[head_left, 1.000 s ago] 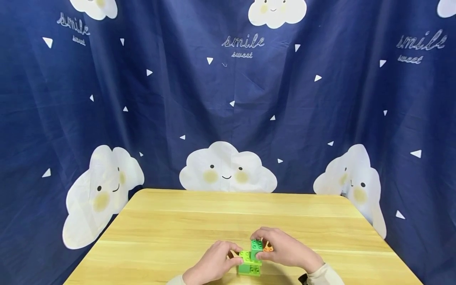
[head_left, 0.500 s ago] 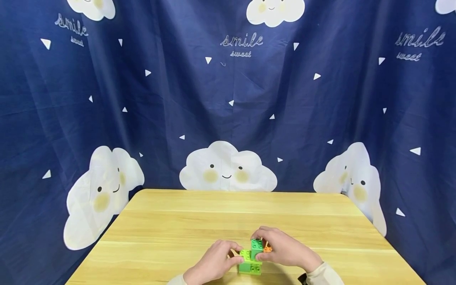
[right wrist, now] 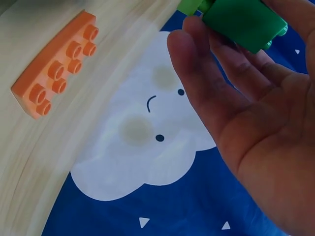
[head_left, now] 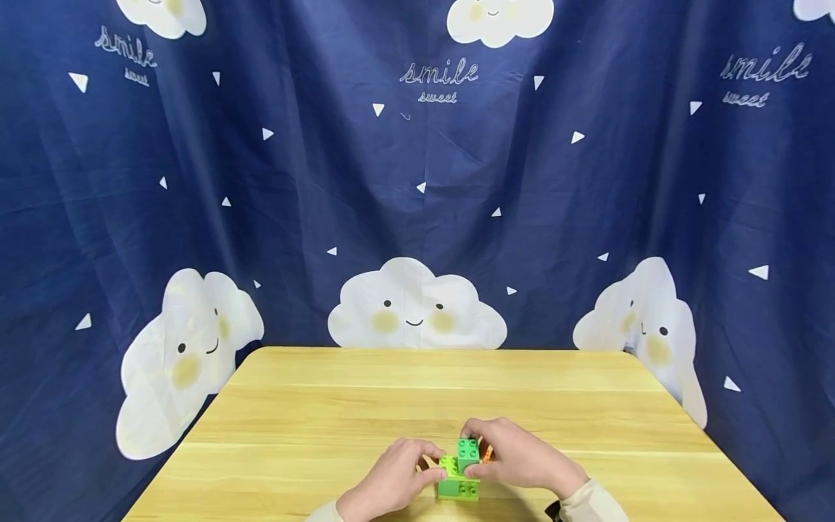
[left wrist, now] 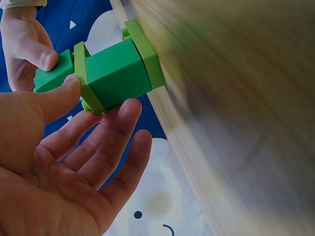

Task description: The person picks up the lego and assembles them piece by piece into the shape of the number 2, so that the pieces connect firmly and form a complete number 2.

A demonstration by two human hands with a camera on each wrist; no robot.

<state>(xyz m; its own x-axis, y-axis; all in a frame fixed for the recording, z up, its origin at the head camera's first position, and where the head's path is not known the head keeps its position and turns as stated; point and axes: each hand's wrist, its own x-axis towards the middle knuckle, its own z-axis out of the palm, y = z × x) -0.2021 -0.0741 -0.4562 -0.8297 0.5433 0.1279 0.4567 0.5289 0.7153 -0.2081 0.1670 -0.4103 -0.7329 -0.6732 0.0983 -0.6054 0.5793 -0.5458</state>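
Observation:
A stack of toy building bricks stands near the table's front. At its bottom is a lime studded plate [left wrist: 145, 51], then a green brick [left wrist: 118, 73], then an upper lime plate [head_left: 450, 464]. My left hand [head_left: 396, 475] pinches the upper lime plate at its left end, thumb on the near side. On the right part of that plate, my right hand [head_left: 518, 455] holds the top green brick [head_left: 467, 454] between thumb and fingers. That brick's studs face up in the head view. An orange studded brick [right wrist: 59, 66] lies on the table beneath the right hand, mostly hidden in the head view.
The wooden table [head_left: 313, 406] stretches away behind the hands. A dark blue curtain [head_left: 365, 217] with white clouds hangs along its far edge and both sides.
My right hand has shifted slightly left with the top green brick. It now covers more of the orange brick. The left hand keeps its hold almost unmoved.

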